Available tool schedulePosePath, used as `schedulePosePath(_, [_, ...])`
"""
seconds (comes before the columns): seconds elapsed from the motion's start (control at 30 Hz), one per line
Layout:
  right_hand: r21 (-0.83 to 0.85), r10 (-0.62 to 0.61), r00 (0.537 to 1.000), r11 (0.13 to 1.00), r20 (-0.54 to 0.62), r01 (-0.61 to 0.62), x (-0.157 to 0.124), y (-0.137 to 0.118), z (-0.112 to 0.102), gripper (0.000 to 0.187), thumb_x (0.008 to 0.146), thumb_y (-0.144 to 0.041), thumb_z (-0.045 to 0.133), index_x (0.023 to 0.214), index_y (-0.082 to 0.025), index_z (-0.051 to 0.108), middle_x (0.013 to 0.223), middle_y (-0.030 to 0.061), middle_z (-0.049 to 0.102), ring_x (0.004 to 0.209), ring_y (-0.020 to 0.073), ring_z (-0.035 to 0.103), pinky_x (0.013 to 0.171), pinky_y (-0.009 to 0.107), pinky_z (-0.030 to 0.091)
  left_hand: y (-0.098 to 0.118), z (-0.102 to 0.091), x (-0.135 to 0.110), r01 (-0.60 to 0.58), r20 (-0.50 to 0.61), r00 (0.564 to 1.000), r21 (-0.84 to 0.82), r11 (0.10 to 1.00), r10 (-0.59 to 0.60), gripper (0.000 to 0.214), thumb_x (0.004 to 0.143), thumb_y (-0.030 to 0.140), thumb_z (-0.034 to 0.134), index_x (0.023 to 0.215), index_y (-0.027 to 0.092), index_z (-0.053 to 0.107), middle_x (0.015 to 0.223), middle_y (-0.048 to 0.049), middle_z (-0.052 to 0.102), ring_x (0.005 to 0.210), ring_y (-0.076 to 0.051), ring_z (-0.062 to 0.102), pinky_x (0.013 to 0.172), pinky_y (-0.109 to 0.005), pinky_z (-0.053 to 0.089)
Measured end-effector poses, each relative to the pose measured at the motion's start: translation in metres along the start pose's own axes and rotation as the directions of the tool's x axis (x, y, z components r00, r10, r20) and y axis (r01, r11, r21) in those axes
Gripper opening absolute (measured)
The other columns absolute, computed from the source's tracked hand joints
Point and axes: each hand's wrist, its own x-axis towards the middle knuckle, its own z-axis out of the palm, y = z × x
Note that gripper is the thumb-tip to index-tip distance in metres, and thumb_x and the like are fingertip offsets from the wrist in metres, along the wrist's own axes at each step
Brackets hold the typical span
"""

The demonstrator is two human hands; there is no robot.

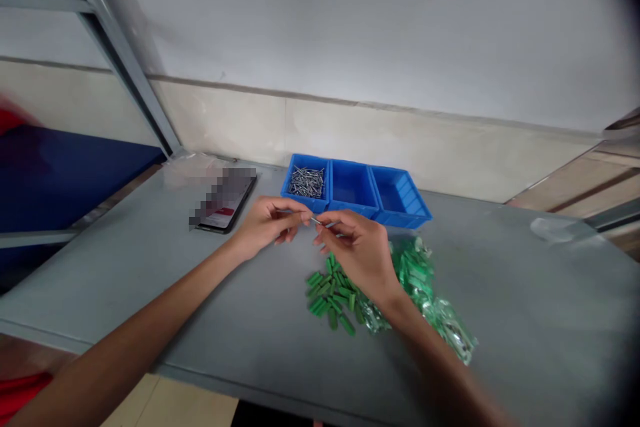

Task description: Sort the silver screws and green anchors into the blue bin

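Grey workbench (505, 320) set against a white-painted wall (380, 13) with a beige lower band (400, 147). A grey metal upright (125, 60) rises at left; pale floor tiles (170, 400) lie below.

The thin metal piece (316, 220) pinched between the left hand (265, 227) and the right hand (357, 257) is partly hidden by the fingers and too small to identify, while the right hand and wrist cover part of the green plastic plugs (330, 297) on the desk (500, 320). The nails (307, 181) in the left compartment of the blue parts bin (400, 215) are too small to count, and the screen of the phone (223, 199) is largely pixelated. A red object (10, 117) at the left edge of the picture is blurred and cut off, and both forearms run out past the bottom edge.
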Motion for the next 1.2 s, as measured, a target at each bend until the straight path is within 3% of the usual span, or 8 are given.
schedulePosePath(0.13, [-0.036, -0.098, 0.993, 0.995, -0.072, 0.096, -0.003, -0.001, 0.006, 0.013, 0.085, -0.019, 0.055, 0.09, -0.02, 0.067, 0.08, 0.0022, 0.069, 0.062, 0.012, 0.066, 0.055, 0.024, 0.057, -0.003, 0.0, 0.0, 0.007, -0.039, 0.999, -0.07, 0.998, -0.01, 0.02, 0.079, 0.032, 0.069, 0.084, 0.014, 0.069, 0.072, -0.0035, 0.064, 0.045, -0.005, 0.047, 0.035, -0.017, 0.029])
schedulePosePath(0.3, [-0.226, -0.269, 0.949, 0.947, -0.167, 0.228, -0.005, -0.002, 0.015, 0.017, 0.087, -0.017, 0.052, 0.092, -0.02, 0.068, 0.089, 0.0033, 0.07, 0.068, 0.0112, 0.067, 0.061, 0.023, 0.057, -0.003, -0.001, 0.001, 0.007, -0.033, 0.999, -0.051, 0.999, -0.009, 0.02, 0.079, 0.033, 0.07, 0.083, 0.013, 0.069, 0.064, -0.0021, 0.061, 0.045, -0.006, 0.046, 0.036, -0.017, 0.029])
schedulePosePath(0.43, [-0.288, -0.347, 0.925, 0.911, -0.155, 0.293, -0.004, -0.001, 0.021, 0.018, 0.088, -0.017, 0.052, 0.095, -0.017, 0.069, 0.092, 0.0054, 0.07, 0.076, 0.0131, 0.067, 0.068, 0.025, 0.057, -0.003, -0.003, 0.002, 0.007, -0.015, 1.0, -0.043, 0.999, -0.008, 0.023, 0.08, 0.035, 0.068, 0.082, 0.012, 0.069, 0.057, -0.0008, 0.059, 0.044, -0.006, 0.046, 0.036, -0.017, 0.029])
schedulePosePath(0.73, [-0.206, -0.229, 0.957, 0.96, -0.181, 0.191, -0.001, 0.006, 0.018, 0.017, 0.087, -0.023, 0.054, 0.093, -0.019, 0.069, 0.087, 0.0046, 0.068, 0.065, 0.0127, 0.065, 0.056, 0.025, 0.057, 0.002, -0.004, 0.0, 0.067, 0.054, 0.996, 0.049, 0.997, -0.07, 0.026, 0.079, 0.037, 0.067, 0.076, 0.012, 0.07, 0.048, 0.0005, 0.056, 0.041, -0.007, 0.048, 0.038, -0.019, 0.031])
schedulePosePath(0.9, [-0.194, -0.22, 0.947, 0.965, -0.236, 0.176, -0.003, -0.015, 0.012, 0.016, 0.088, -0.025, 0.053, 0.093, -0.023, 0.068, 0.087, 0.0037, 0.068, 0.066, 0.0136, 0.066, 0.055, 0.026, 0.057, 0.003, -0.008, 0.0, 0.021, 0.013, 1.0, -0.05, 0.999, -0.021, 0.024, 0.079, 0.037, 0.068, 0.074, 0.014, 0.07, 0.05, 0.0, 0.058, 0.04, -0.006, 0.045, 0.038, -0.02, 0.029])
schedulePosePath(1.0, [-0.333, -0.319, 0.881, 0.921, -0.348, 0.202, 0.012, -0.033, 0.007, 0.016, 0.088, -0.028, 0.053, 0.097, -0.027, 0.067, 0.095, 0.0033, 0.068, 0.074, 0.0156, 0.067, 0.063, 0.03, 0.057, 0.0, -0.013, 0.003, -0.015, -0.076, 0.997, -0.095, 0.995, 0.008, 0.028, 0.08, 0.039, 0.065, 0.075, 0.012, 0.069, 0.061, -0.0038, 0.063, 0.04, -0.006, 0.045, 0.038, -0.021, 0.027])
schedulePosePath(1.07, [-0.369, -0.372, 0.856, 0.899, -0.359, 0.236, 0.032, -0.037, 0.006, 0.019, 0.089, -0.029, 0.051, 0.099, -0.026, 0.067, 0.097, 0.0039, 0.068, 0.077, 0.0159, 0.067, 0.063, 0.029, 0.056, -0.003, -0.015, 0.006, -0.017, -0.099, 0.995, -0.093, 0.995, 0.008, 0.03, 0.08, 0.04, 0.065, 0.077, 0.01, 0.07, 0.067, -0.0055, 0.065, 0.04, -0.005, 0.045, 0.037, -0.02, 0.026])
schedulePosePath(1.2, [-0.445, -0.282, 0.934, 0.881, -0.22, 0.161, 0.074, -0.024, 0.007, 0.029, 0.087, -0.025, 0.051, 0.114, -0.02, 0.062, 0.106, 0.0068, 0.067, 0.066, 0.0124, 0.064, 0.064, 0.028, 0.052, -0.004, -0.017, 0.007, -0.005, -0.1, 0.995, -0.031, 1.0, 0.002, 0.032, 0.079, 0.041, 0.066, 0.076, 0.01, 0.069, 0.067, -0.0054, 0.065, 0.04, -0.005, 0.045, 0.037, -0.019, 0.027])
